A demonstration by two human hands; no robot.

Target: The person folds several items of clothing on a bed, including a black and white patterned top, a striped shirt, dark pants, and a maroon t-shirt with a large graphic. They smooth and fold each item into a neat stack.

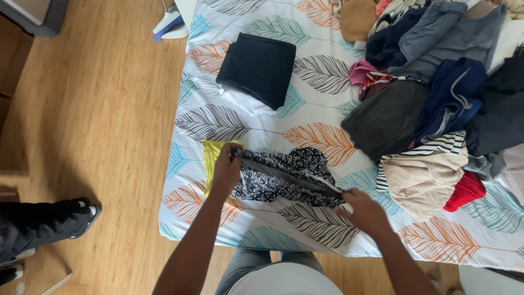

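Both hands grip one black-and-white patterned garment (284, 177), lying low in the centre of the frame on the leaf-print bedsheet (305, 136). Left hand (225, 170) pinches its left end, fingers closed around the bunched edge. Right hand (364, 210) has the right end, fingers curled over the corner; a thin pale strip, maybe a seam or zip, runs up to it. Long axis of the garment runs left to right, tilting slightly down toward the right of the frame, stretched between the two hands. Both hands are on it, neither nearer; the bulk of the cloth lies on the far side of the fingers, away from the body.

Fabric looks thin and soft, small speckled print, crumpled along the top. A yellow cloth (210, 161) peeks out just under and beside the left hand, touching the garment's left end.

Upper centre: a folded black garment (257, 66), neat rectangle, flat, well apart from the hands. Right side of the frame: a loose clothes pile (436, 109), with grey, navy, striped, beige and red pieces, rumpled, near the right hand but not touching it. Wooden floor (98, 109) fills the left; another person's dark-trousered leg (43, 221) is at lower left.
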